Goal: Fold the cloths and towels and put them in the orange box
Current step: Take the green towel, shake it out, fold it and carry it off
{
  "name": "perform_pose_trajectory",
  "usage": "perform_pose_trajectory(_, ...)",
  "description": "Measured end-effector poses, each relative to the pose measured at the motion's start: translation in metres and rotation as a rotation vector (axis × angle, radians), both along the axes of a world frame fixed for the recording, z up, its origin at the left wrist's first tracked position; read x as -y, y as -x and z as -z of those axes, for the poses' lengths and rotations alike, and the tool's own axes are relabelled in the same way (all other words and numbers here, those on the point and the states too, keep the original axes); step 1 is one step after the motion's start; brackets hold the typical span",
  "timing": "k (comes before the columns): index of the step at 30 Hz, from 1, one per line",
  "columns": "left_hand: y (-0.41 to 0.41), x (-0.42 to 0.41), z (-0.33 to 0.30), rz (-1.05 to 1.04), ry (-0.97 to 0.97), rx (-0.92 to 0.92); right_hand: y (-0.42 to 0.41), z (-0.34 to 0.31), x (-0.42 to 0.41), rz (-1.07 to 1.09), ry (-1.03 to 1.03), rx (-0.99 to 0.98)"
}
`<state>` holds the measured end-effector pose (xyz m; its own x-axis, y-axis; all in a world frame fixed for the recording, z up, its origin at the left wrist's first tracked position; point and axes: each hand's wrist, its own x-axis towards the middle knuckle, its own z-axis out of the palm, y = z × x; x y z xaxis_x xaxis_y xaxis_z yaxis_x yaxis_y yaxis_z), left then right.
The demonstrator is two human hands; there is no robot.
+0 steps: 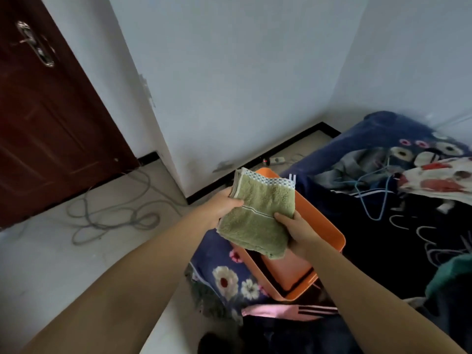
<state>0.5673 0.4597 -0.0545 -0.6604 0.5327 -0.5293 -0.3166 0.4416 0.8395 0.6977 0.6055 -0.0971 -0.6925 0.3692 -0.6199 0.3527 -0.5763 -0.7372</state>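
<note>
A folded green towel (pixel 258 213) with a blue-and-white checked border is held in the air above the orange box (pixel 329 233). My left hand (pixel 222 205) grips its upper left edge, thumb on top. My right hand (pixel 296 231) holds its lower right side from beneath. The orange box rests on the bed's edge, its inside partly hidden by the towel and my right arm. More cloths lie on the bed: a white one with red print (pixel 439 180) at the right and a teal one (pixel 449 274) at the far right edge.
A dark blue flowered blanket (pixel 383 226) covers the bed, with blue wire hangers (pixel 378 198) and a pink hanger (pixel 286 311) on it. Grey cables (pixel 112 215) coil on the tiled floor at left. A dark red door (pixel 46 118) and a white wall stand behind.
</note>
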Motion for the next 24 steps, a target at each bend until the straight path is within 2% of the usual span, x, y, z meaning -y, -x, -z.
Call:
perform_pose_trajectory(7,0.069,-0.074,0.086,0.212,0.294,-0.221,0.054,0.088,-0.025,0.149,0.139,0.311)
perform_pose_trajectory(12,0.104,-0.111,0.159,0.334,0.483,-0.36,0.087,0.163,-0.033,0.301,0.208,0.369)
perform_pose_trajectory(17,0.112,-0.125,0.223,0.379,0.567,-0.372,0.107,0.231,-0.03,0.418,0.211,0.421)
perform_pose_trajectory(24,0.123,-0.127,0.263,0.455,0.654,-0.381,0.112,0.265,-0.024,0.476,0.248,0.435)
